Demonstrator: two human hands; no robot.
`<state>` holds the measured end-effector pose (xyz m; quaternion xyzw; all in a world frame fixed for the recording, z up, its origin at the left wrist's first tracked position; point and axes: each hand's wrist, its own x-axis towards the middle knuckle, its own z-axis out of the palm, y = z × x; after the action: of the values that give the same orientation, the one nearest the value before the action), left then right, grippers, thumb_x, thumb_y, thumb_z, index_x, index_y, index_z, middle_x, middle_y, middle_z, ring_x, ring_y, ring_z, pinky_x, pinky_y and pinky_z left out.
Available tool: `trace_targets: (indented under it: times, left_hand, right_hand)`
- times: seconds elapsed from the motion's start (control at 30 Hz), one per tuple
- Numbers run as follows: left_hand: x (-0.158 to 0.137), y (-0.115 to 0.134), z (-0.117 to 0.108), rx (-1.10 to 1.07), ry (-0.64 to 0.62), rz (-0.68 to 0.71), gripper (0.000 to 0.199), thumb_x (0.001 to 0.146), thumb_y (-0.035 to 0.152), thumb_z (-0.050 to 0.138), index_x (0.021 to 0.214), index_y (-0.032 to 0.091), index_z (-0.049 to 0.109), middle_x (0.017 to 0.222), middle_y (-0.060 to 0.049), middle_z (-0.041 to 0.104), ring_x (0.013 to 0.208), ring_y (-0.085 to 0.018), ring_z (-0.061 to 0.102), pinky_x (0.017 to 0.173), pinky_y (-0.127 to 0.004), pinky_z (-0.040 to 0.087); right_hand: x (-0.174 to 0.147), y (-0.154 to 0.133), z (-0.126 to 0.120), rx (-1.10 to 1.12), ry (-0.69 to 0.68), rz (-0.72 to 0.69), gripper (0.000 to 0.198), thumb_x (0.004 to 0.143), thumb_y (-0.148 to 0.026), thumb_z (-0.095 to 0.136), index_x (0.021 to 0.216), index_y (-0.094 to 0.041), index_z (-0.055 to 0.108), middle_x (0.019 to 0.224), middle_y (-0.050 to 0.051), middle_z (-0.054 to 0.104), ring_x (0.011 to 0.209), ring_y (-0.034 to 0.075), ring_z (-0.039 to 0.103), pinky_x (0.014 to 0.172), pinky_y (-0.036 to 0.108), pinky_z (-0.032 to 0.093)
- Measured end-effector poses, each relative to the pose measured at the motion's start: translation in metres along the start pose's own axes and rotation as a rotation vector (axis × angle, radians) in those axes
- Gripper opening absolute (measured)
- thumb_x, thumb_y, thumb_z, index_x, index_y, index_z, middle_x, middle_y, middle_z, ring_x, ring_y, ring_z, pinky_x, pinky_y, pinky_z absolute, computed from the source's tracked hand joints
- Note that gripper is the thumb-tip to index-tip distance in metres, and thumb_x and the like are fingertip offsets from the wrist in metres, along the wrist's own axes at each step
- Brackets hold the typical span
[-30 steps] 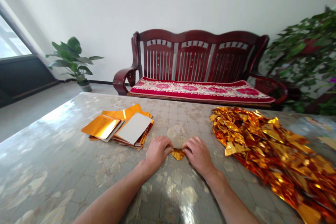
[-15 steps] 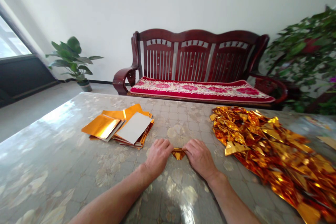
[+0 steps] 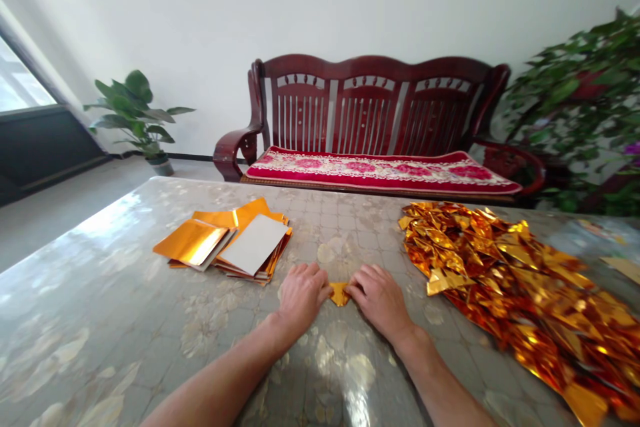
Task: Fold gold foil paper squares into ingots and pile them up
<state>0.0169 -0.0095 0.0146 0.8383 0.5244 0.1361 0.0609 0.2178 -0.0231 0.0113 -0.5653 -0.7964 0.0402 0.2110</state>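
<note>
A small folded piece of gold foil paper (image 3: 339,294) is pinched between my two hands, just above or on the table. My left hand (image 3: 303,290) grips its left end with thumb and fingers closed. At the opposite end, my right hand (image 3: 376,295) holds it the same way. Beyond my left hand lies a loose stack of gold foil paper sheets (image 3: 193,240), with a pale grey-white backing side (image 3: 256,243) facing up on one. To the right spreads a large heap of folded gold foil pieces (image 3: 500,273).
The table (image 3: 150,327) has a glossy, flower-patterned cover. Behind it stands a dark red wooden bench (image 3: 370,70) with a red floral cushion (image 3: 380,170). Clear plastic (image 3: 585,237) lies at the right. Potted plants stand at the left (image 3: 137,113) and right (image 3: 585,93).
The gold foil piece between my hands now shows a flatter, brighter face, and my fingertips have shifted slightly along its ends. The stack and heap stay the same.
</note>
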Motion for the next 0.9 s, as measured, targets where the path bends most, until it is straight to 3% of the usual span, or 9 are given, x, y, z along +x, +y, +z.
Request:
trace_targets:
  times: [0.07, 0.2, 0.47, 0.63, 0.7, 0.8, 0.9]
  left_hand:
    - [0.003, 0.001, -0.002, -0.034, -0.038, -0.042, 0.011, 0.089, 0.032, 0.065, 0.089, 0.022, 0.065, 0.093, -0.003, 0.066, 0.091, -0.022, 0.06, 0.08, -0.033, 0.04]
    - [0.004, 0.0, -0.006, -0.101, -0.076, -0.07, 0.025, 0.085, 0.036, 0.071, 0.104, 0.022, 0.063, 0.1, -0.003, 0.065, 0.095, -0.022, 0.06, 0.08, -0.031, 0.041]
    - [0.001, -0.002, 0.0, -0.216, -0.075, -0.058, 0.022, 0.078, 0.036, 0.076, 0.084, 0.02, 0.063, 0.086, -0.001, 0.065, 0.087, -0.02, 0.059, 0.072, -0.027, 0.037]
    - [-0.002, -0.001, 0.004, -0.381, -0.085, -0.11, 0.013, 0.077, 0.026, 0.073, 0.079, 0.02, 0.062, 0.072, 0.002, 0.063, 0.071, -0.015, 0.057, 0.061, -0.024, 0.031]
    - [-0.004, -0.001, 0.005, -0.475, -0.048, -0.115, 0.009, 0.077, 0.022, 0.071, 0.078, 0.02, 0.062, 0.07, 0.003, 0.062, 0.069, -0.014, 0.056, 0.061, -0.022, 0.032]
    - [-0.004, -0.001, 0.008, -0.639, 0.008, -0.133, 0.008, 0.076, 0.015, 0.067, 0.083, 0.019, 0.064, 0.071, 0.004, 0.063, 0.068, -0.013, 0.057, 0.062, -0.021, 0.036]
    - [-0.003, 0.0, 0.008, -0.723, 0.017, -0.117, 0.006, 0.079, 0.016, 0.067, 0.084, 0.019, 0.069, 0.075, 0.002, 0.067, 0.071, -0.013, 0.06, 0.064, -0.021, 0.039]
  right_hand:
    - [0.001, -0.001, 0.002, 0.016, 0.006, 0.032, 0.008, 0.089, -0.026, 0.064, 0.082, -0.024, 0.06, 0.088, 0.002, 0.063, 0.09, 0.021, 0.055, 0.078, 0.033, 0.039]
    - [0.002, -0.001, 0.001, 0.033, -0.005, 0.043, 0.004, 0.087, -0.024, 0.065, 0.089, -0.025, 0.061, 0.094, 0.002, 0.062, 0.094, 0.021, 0.054, 0.08, 0.033, 0.039]
    - [0.001, 0.0, 0.0, 0.135, -0.035, 0.013, 0.01, 0.086, -0.019, 0.065, 0.08, -0.022, 0.057, 0.087, 0.001, 0.061, 0.089, 0.02, 0.052, 0.078, 0.032, 0.038]
    - [-0.001, 0.003, -0.001, 0.205, -0.031, 0.004, 0.009, 0.086, -0.02, 0.066, 0.094, -0.024, 0.065, 0.089, 0.001, 0.065, 0.091, 0.02, 0.055, 0.08, 0.032, 0.038]
    - [-0.001, 0.004, -0.001, 0.226, -0.041, -0.022, 0.003, 0.087, -0.024, 0.066, 0.089, -0.025, 0.068, 0.086, 0.0, 0.065, 0.09, 0.02, 0.055, 0.079, 0.033, 0.039]
    - [-0.001, 0.005, 0.0, 0.309, -0.027, -0.044, 0.014, 0.087, -0.023, 0.066, 0.074, -0.024, 0.069, 0.076, 0.0, 0.063, 0.084, 0.019, 0.055, 0.076, 0.031, 0.039]
    - [-0.001, 0.005, -0.001, 0.393, 0.047, -0.063, 0.017, 0.086, -0.018, 0.065, 0.072, -0.024, 0.071, 0.071, 0.0, 0.06, 0.081, 0.018, 0.055, 0.074, 0.03, 0.04]
